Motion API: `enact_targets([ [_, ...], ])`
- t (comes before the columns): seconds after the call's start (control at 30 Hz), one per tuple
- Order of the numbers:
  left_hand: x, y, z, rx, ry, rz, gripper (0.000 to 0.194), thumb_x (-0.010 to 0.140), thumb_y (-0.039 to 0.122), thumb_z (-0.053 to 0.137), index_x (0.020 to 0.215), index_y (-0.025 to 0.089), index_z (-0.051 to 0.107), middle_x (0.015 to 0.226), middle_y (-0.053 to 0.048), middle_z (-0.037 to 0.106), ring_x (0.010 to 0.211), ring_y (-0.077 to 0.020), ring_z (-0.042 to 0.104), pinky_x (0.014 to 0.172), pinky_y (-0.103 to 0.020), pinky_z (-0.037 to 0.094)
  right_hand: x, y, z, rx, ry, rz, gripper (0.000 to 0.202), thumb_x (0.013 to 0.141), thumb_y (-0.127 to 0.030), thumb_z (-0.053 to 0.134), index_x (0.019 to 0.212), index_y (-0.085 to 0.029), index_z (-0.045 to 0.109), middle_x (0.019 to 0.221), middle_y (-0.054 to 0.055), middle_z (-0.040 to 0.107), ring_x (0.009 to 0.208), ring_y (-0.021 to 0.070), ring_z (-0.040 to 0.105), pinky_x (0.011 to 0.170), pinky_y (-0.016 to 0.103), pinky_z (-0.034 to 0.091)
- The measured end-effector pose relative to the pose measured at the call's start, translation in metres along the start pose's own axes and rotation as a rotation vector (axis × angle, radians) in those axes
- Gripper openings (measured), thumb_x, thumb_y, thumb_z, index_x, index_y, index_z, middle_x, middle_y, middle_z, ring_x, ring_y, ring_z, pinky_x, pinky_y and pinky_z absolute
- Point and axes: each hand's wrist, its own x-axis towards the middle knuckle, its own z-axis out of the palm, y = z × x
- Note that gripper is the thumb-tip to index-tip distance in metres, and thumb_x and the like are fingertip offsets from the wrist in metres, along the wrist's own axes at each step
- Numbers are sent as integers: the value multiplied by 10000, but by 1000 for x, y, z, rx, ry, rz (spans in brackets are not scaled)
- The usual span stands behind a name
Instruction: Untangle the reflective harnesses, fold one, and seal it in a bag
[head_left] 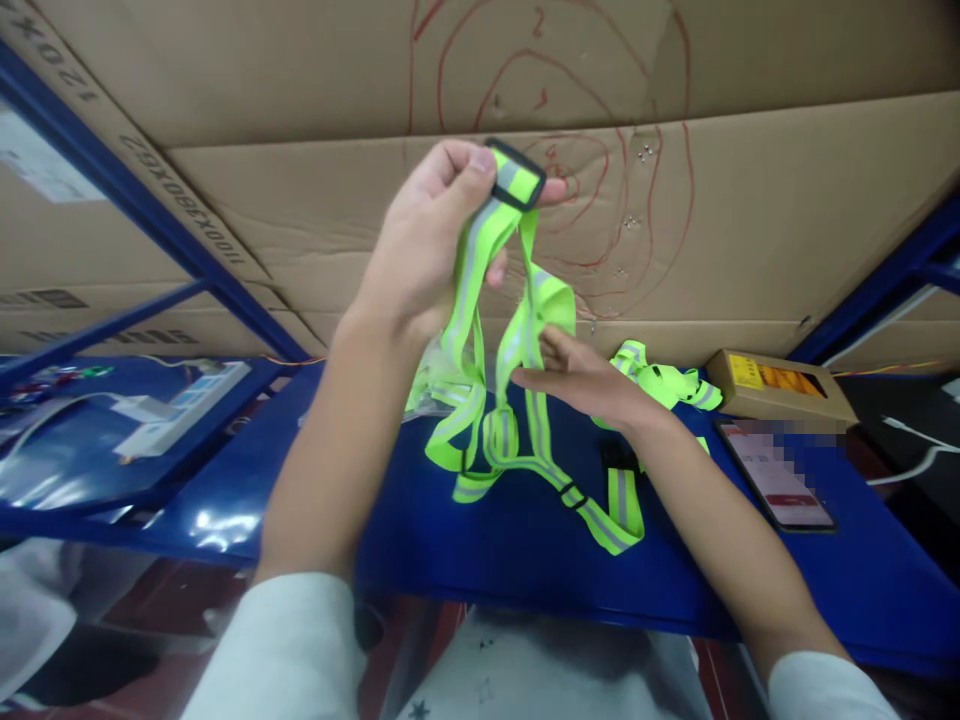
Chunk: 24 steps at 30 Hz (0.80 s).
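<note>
My left hand (pixel 431 220) is raised and pinches a neon yellow reflective strap (pixel 469 270) with a grey stripe, right at its black rectangular buckle (pixel 516 175). From there the strap harness hangs in loops down to the blue table. Lower and to the right, my right hand (pixel 585 375) has its thumb and fingers around a hanging length of the strap. A small black slider (pixel 572 495) sits on the part lying on the table. One strap section is coiled in a small roll (pixel 501 437).
Behind my right forearm lies a bundle of similar straps (pixel 660 380). A cardboard box (pixel 784 390) and a phone (pixel 780 475) are on the right. A power strip (pixel 184 410) is on the left. Cardboard with red circles (pixel 637 220) stands behind the blue table (pixel 465 560).
</note>
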Motion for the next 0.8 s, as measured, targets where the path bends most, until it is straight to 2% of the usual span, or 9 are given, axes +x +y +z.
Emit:
enact_targets([
  [0.1,11,21,-5,4,-12,67,239,1117,241,322,1114,125,531,1215,-9,746,960,-121,788,549,-87,370,-1,4,3,2,-60,28,503,916,-459,703,1359,-248,594,1259,50,688,1189,232,645,1058,395,503],
  [0.2,17,41,-16,51,-21,88,344,1113,301,281,1250,122,541,1324,27,692,1022,-120,773,558,-61,331,-2,12,-7,-77,-124,7,347,979,-450,617,1246,-242,696,1231,28,715,1195,235,640,1067,398,496],
  [0.3,19,58,-29,165,28,102,428,1098,336,234,1331,122,523,1435,26,610,1038,-126,761,583,-41,267,-5,18,-28,-25,-350,13,361,966,-464,651,1229,-228,726,1197,33,741,1184,235,664,1083,410,501],
  [0.37,20,64,-38,213,72,99,450,1098,345,226,1344,105,515,1442,17,593,873,-57,764,607,-33,230,-7,19,-43,56,-399,20,464,934,-449,702,1336,-219,686,1224,64,743,1167,232,687,1069,416,521],
  [0.43,22,65,-46,200,117,81,434,1112,353,259,1333,87,521,1395,15,623,609,78,657,608,-21,225,-9,18,-56,51,-290,19,501,931,-440,704,1376,-213,677,1268,93,739,1182,243,692,1081,437,518],
  [0.5,25,62,-53,149,133,51,406,1125,352,304,1297,68,538,1305,26,672,437,147,476,582,-20,239,-10,17,-66,-80,-157,-6,428,955,-419,661,1331,-225,722,1342,89,719,1272,261,652,1154,476,459],
  [0.6,26,54,-62,39,124,28,354,1137,320,336,1209,56,560,1134,67,718,352,111,379,518,-40,231,-10,21,-77,-311,-108,-52,329,967,-355,611,1233,-266,783,1415,36,685,1388,265,572,1237,498,367],
  [0.67,24,48,-70,-36,143,15,313,1147,285,331,1148,74,562,1032,96,729,329,68,361,454,-62,199,-10,29,-81,-332,-149,3,333,934,-307,636,1234,-283,777,1389,31,699,1335,255,617,1191,475,439],
  [0.8,16,32,-93,-175,233,12,376,1171,286,278,990,124,565,909,107,739,316,10,247,349,-155,99,-8,51,-86,-161,-206,221,410,886,-282,695,1295,-266,718,1310,91,734,1087,230,741,898,378,632],
])
